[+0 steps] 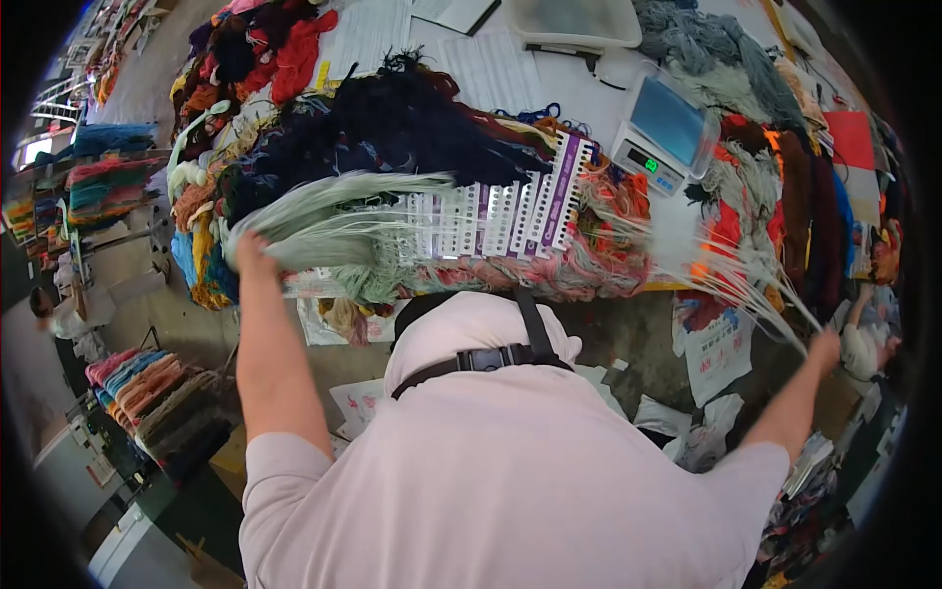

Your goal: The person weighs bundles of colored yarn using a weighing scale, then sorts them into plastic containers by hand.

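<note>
My left hand (253,253) is closed on one end of a pale green yarn hank (324,221), which spreads over the table's left side. Stretched far out to the right, my right hand (824,348) grips a thin bunch of pale yarn strands (731,270), fanned out and blurred by motion. Between the hands lie white and purple punched thread cards (510,216) in a row. Dark navy yarn (383,128) is heaped just behind the green hank. Pink and green yarn (549,275) runs along the table's near edge.
A digital scale (653,172) with a lit green display stands right of the cards. Red, grey and brown yarn piles (756,187) lie beyond it. A shallow white tray (574,22) and paper sheets (491,74) are at the back. Stacked coloured hanks (147,393) stand lower left; another person (83,309) is at far left.
</note>
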Demonstrator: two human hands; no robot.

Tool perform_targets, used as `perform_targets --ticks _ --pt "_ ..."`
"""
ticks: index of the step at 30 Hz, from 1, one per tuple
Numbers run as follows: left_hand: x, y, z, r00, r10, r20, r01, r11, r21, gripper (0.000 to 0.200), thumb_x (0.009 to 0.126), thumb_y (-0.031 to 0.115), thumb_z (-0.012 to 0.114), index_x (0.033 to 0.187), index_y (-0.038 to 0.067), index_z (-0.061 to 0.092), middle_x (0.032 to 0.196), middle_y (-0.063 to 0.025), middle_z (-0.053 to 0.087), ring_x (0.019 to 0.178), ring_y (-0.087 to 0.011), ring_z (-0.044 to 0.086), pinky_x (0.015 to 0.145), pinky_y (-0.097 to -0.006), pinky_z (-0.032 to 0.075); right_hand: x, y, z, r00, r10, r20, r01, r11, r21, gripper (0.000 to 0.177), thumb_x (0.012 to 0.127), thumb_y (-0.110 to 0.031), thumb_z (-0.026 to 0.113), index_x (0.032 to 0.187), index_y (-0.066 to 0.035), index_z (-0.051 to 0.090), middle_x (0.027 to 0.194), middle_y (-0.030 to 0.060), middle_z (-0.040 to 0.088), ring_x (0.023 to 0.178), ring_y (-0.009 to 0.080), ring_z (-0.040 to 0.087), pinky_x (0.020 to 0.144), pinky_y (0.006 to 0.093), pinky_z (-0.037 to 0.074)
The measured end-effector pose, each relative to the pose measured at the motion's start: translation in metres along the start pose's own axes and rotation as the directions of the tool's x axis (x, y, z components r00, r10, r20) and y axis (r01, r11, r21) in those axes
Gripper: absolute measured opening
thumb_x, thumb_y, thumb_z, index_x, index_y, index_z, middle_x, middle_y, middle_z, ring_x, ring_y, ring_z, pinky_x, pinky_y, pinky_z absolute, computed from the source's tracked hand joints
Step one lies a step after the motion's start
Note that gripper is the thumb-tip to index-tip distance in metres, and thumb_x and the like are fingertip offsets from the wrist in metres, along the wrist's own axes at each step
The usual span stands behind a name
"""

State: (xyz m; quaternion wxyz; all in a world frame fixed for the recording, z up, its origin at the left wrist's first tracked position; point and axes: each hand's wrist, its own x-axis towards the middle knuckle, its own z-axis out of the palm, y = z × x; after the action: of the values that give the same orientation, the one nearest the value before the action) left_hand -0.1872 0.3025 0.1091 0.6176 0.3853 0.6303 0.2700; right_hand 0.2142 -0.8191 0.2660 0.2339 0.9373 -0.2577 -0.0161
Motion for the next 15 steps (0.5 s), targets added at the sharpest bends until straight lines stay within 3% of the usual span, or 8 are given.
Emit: perform_targets --ticks 2,3,5,6,8,10,12,15 --pt "-0.007 0.035 -0.033 0.967 0.109 0.228 -0.066 0.980 -0.186 0.012 0.090 0.014 0.053 0.078 0.011 0.050 0.064 0.0028 0.044 0.052 -0.0081 0.038 0.052 -0.0255 0.036 0.016 0.052 -0.005 0.985 0.135 -0.104 -0.126 0.988 0.089 0.047 0.091 -0.046 0.049 0.098 -0.004 0.068 0.097 0.0222 0.066 0.087 0.0385 0.064 0.074 0.0505 0.048" --pt "-0.041 0.051 -0.016 0.931 0.104 0.350 -0.009 0.965 -0.264 0.013 0.092 0.016 0.051 0.080 0.010 0.050 0.063 0.0029 0.041 0.051 -0.0079 0.036 0.052 -0.0252 0.035 0.061 0.083 0.026 0.999 -0.046 -0.012 0.047 0.999 0.022 0.045 0.089 -0.047 0.052 0.105 -0.008 0.068 0.100 0.0182 0.068 0.088 0.0362 0.064 0.076 0.0508 0.047" --pt "-0.097 0.066 0.020 0.803 0.172 0.570 0.100 0.905 -0.414 0.014 0.095 0.018 0.049 0.085 0.009 0.050 0.062 0.0031 0.038 0.050 -0.0076 0.034 0.055 -0.0247 0.033 0.057 0.038 0.014 0.992 0.119 0.050 -0.106 0.535 0.838 0.040 0.090 -0.043 0.056 0.111 -0.010 0.064 0.076 0.0057 0.066 0.066 0.0232 0.062 0.060 0.0388 0.048" --pt "-0.124 0.071 0.037 0.717 0.247 0.652 0.144 0.862 -0.485 0.014 0.096 0.020 0.048 0.089 0.008 0.050 0.063 0.0033 0.036 0.050 -0.0075 0.034 0.056 -0.0246 0.033 0.012 -0.005 -0.054 0.991 0.128 0.050 -0.111 0.535 0.838 0.040 0.090 -0.043 0.056 0.111 -0.010 0.064 0.076 0.0057 0.066 0.066 0.0232 0.062 0.060 0.0388 0.048" --pt "-0.168 0.075 0.061 0.587 0.357 0.727 0.267 0.761 -0.591 0.018 0.096 0.020 0.050 0.104 0.004 0.051 0.065 0.0039 0.036 0.050 -0.0074 0.034 0.059 -0.0253 0.033 -0.026 -0.067 -0.134 0.916 -0.204 0.346 -0.352 0.006 0.936 0.039 0.092 -0.034 0.058 0.123 -0.009 0.056 0.068 -0.0069 0.043 0.047 0.0042 0.032 0.044 0.0210 0.027" --pt "-0.204 0.079 0.081 0.442 0.470 0.764 0.366 0.683 -0.632 0.032 0.090 0.017 0.058 0.116 0.001 0.051 0.065 0.0039 0.038 0.049 -0.0071 0.037 0.058 -0.0243 0.035 -0.013 -0.067 -0.145 0.890 -0.367 0.271 -0.360 -0.200 0.911 0.034 0.092 -0.025 0.060 0.121 -0.006 0.056 0.064 -0.0080 0.036 0.046 0.0027 0.027 0.043 0.0204 0.022" --pt "-0.239 0.085 0.097 0.364 0.558 0.746 0.495 0.562 -0.663 0.037 0.086 0.011 0.063 0.119 0.000 0.052 0.065 0.0032 0.042 0.048 -0.0066 0.042 0.053 -0.0230 0.037 -0.055 -0.110 -0.219 0.974 -0.112 0.199 -0.227 -0.423 0.877 0.027 0.093 -0.019 0.059 0.116 -0.005 0.057 0.059 -0.0070 0.030 0.049 0.0037 0.027 0.046 0.0214 0.023" --pt "-0.283 0.097 0.120 0.298 0.654 0.695 0.516 0.502 -0.694 0.041 0.085 0.008 0.064 0.122 -0.001 0.050 0.066 0.0015 0.047 0.045 -0.0074 0.043 0.051 -0.0230 0.039 0.011 -0.059 -0.250 0.831 -0.550 -0.080 -0.234 -0.476 0.848 0.034 0.099 -0.017 0.047 0.128 0.001 0.049 0.066 -0.0044 0.032 0.054 0.0043 0.026 0.051 0.0222 0.023"
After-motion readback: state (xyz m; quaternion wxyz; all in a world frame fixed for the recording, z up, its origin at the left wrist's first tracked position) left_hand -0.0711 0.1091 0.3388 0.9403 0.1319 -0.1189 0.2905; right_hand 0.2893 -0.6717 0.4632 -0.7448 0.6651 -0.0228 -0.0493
